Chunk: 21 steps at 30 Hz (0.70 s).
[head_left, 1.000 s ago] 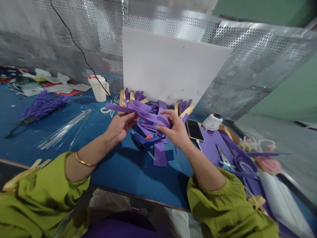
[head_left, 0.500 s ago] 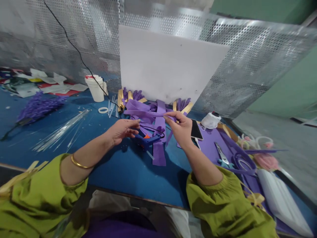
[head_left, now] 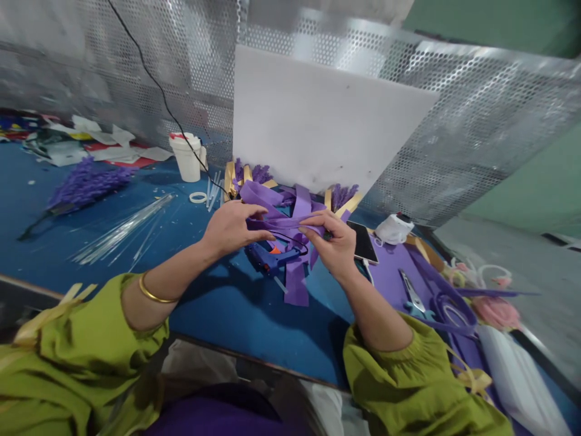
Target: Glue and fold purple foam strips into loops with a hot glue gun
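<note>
My right hand (head_left: 333, 239) pinches a folded purple ribbon strip (head_left: 284, 225) between thumb and fingers, above the table. Around the strip's left end, my left hand (head_left: 233, 227) has its thumb and fingers apart; whether it touches the ribbon is hard to see. Below my hands lies a blue glue gun (head_left: 272, 259) with an orange part and a glue stick jutting from it. More purple ribbon pieces (head_left: 296, 287) lie beneath and behind it, one hanging toward the front.
A white board (head_left: 327, 115) leans at the back. To the left are a white cup (head_left: 187, 158), clear sticks (head_left: 124, 230) and purple flowers (head_left: 86, 188). On the right are a phone (head_left: 362, 242), scissors (head_left: 413, 293) and a ribbon roll (head_left: 454, 312). A black cord (head_left: 158, 88) hangs down.
My left hand has moved right and up to the strip's left end, its thumb and fingers now around it. My right hand keeps its pinch. The view has shifted slightly left.
</note>
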Each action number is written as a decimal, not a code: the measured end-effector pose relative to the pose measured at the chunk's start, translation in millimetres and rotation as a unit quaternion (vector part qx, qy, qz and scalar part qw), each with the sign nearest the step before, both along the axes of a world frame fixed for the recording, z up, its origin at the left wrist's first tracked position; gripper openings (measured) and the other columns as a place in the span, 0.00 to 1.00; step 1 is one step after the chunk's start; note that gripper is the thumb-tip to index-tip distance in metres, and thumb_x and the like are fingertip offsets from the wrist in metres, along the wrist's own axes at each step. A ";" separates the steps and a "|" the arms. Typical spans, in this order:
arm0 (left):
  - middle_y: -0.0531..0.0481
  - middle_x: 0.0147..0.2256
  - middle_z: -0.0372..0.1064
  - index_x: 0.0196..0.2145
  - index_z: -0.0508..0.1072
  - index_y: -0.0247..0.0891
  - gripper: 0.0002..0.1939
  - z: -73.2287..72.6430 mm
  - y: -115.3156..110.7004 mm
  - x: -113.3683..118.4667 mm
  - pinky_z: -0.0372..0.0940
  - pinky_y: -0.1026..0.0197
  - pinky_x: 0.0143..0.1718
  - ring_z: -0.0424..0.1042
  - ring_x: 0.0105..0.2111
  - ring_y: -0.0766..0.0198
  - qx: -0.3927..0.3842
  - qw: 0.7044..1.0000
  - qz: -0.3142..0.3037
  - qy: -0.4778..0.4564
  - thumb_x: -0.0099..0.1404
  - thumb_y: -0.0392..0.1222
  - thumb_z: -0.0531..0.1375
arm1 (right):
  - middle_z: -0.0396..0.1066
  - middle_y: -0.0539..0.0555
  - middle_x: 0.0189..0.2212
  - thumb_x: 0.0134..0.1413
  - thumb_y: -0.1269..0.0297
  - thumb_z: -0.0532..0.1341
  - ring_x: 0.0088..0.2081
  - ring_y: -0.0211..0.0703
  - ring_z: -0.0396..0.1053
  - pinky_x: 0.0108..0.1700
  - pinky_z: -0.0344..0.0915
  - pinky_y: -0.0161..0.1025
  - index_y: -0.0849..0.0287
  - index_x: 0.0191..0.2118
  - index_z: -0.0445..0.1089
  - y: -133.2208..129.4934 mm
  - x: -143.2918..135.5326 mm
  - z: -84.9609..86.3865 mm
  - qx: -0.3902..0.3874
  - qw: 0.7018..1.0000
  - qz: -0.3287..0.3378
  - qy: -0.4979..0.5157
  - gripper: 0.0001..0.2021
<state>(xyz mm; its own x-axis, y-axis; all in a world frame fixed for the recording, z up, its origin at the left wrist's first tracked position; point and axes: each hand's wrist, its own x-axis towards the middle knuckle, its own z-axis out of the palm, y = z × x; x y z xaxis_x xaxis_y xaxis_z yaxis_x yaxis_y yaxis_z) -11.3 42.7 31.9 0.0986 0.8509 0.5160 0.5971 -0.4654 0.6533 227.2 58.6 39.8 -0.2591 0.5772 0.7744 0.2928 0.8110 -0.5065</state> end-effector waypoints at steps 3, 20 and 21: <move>0.49 0.35 0.79 0.38 0.83 0.46 0.17 -0.3 -1.4 1.2 0.59 0.62 0.36 0.73 0.37 0.54 -0.054 0.998 -0.020 0.027 0.53 0.55 0.71 | 0.77 0.52 0.32 0.55 0.62 0.68 0.38 0.47 0.74 0.44 0.70 0.46 0.53 0.32 0.77 -2.2 -2.0 -1.6 0.005 1.000 -0.008 -0.014 0.03; 0.53 0.20 0.72 0.26 0.83 0.37 0.10 2.3 -6.9 10.2 0.57 0.65 0.25 0.67 0.22 0.65 -0.183 0.972 -0.093 -0.112 0.53 0.47 0.66 | 0.76 0.51 0.30 0.50 0.64 0.69 0.35 0.44 0.73 0.41 0.69 0.42 0.56 0.26 0.72 -1.0 -8.8 -6.4 -0.092 0.994 -0.029 0.055 0.07; 0.52 0.21 0.74 0.26 0.83 0.37 0.11 2.1 -7.4 10.3 0.58 0.64 0.26 0.68 0.23 0.63 -0.182 0.972 -0.095 -0.114 0.54 0.47 0.66 | 0.76 0.51 0.30 0.49 0.65 0.69 0.35 0.44 0.73 0.40 0.68 0.42 0.56 0.25 0.71 -0.2 -9.7 -7.1 -0.117 0.990 -0.033 0.076 0.07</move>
<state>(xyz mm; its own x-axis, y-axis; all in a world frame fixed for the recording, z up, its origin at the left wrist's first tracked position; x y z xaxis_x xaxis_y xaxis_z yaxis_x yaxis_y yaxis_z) -1.0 35.3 34.1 0.1893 0.9591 0.2104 0.3432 -0.2653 0.9010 217.6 58.4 32.7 -0.1059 0.7574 0.6444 0.2479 0.6477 -0.7205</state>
